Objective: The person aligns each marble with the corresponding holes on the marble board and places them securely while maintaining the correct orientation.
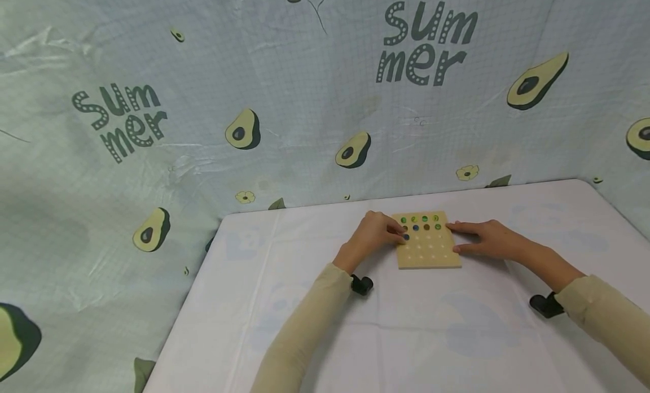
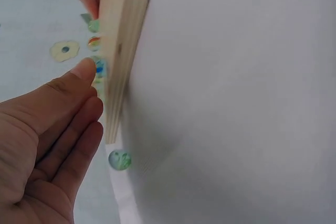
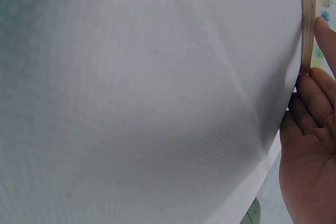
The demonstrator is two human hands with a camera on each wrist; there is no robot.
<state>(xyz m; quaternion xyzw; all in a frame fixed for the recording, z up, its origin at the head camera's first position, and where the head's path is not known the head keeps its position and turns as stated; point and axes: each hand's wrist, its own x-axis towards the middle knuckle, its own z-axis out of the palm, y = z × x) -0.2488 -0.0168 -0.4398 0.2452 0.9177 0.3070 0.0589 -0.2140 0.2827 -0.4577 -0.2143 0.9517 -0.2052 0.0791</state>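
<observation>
A square wooden board (image 1: 427, 262) with rows of small hollows lies near the table's far edge. Several glass marbles (image 1: 425, 218), green, blue and brownish, sit in its far rows. At the board's left side, my left hand (image 1: 373, 235) pinches a blue marble (image 2: 100, 68) between thumb and fingers, close against the board's face. My right hand (image 1: 490, 239) rests at the board's right edge, thumb and forefinger extended and touching it. In the right wrist view, the right hand's fingers (image 3: 314, 95) lie along the board's side (image 3: 308, 30).
A loose green marble (image 2: 119, 160) lies beside the board in the left wrist view. A white cloth covers the table (image 1: 406, 348). Behind it hangs a pale curtain (image 1: 299, 71) printed with avocados. Small black cameras (image 1: 362, 285) are strapped to both wrists.
</observation>
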